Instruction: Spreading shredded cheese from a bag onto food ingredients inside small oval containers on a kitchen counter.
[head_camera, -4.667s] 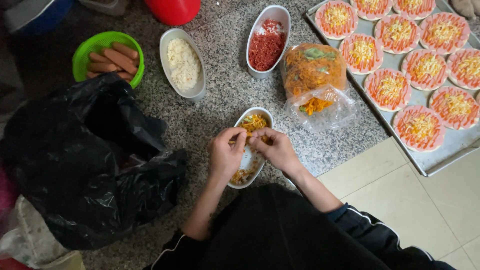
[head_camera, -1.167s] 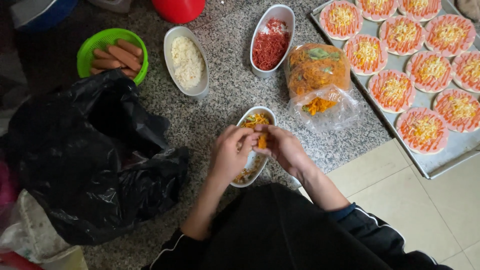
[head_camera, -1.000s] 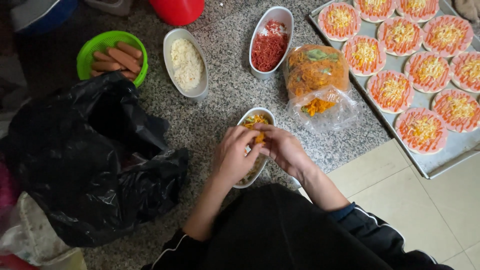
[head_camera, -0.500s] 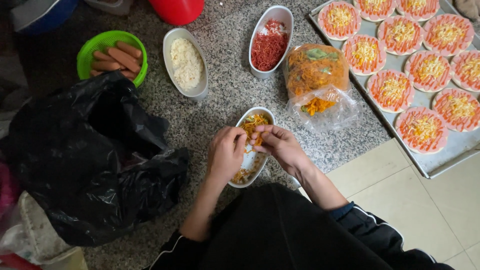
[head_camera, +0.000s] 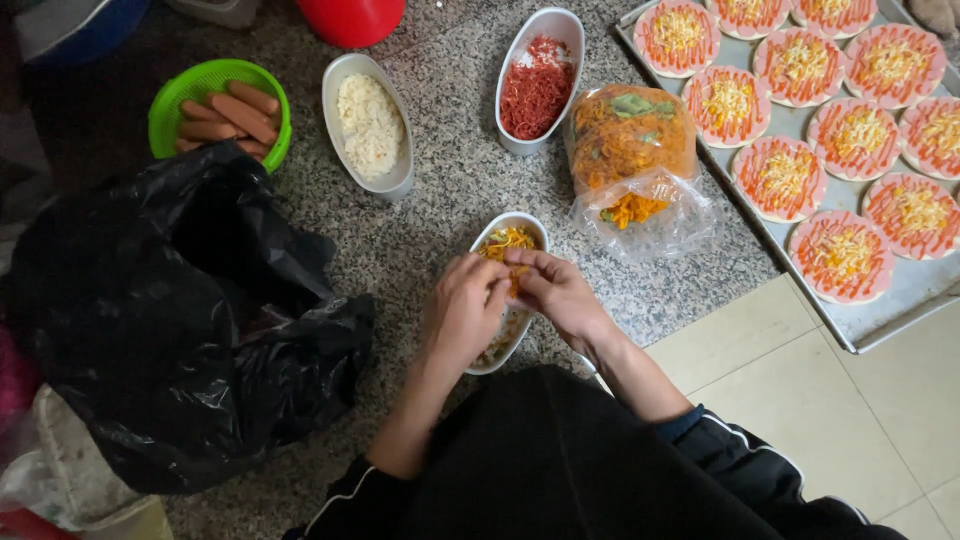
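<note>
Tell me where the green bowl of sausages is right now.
In the head view, the green bowl sits at the upper left on the granite counter, above the black bag and left of the white shredded-cheese dish.

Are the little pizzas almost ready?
Done: the round bases on the metal tray already wear sauce and cheese. In hand: left hand and right hand pull apart orange shreds over a white dish. Left: no orange shreds show on any base yet.
</note>
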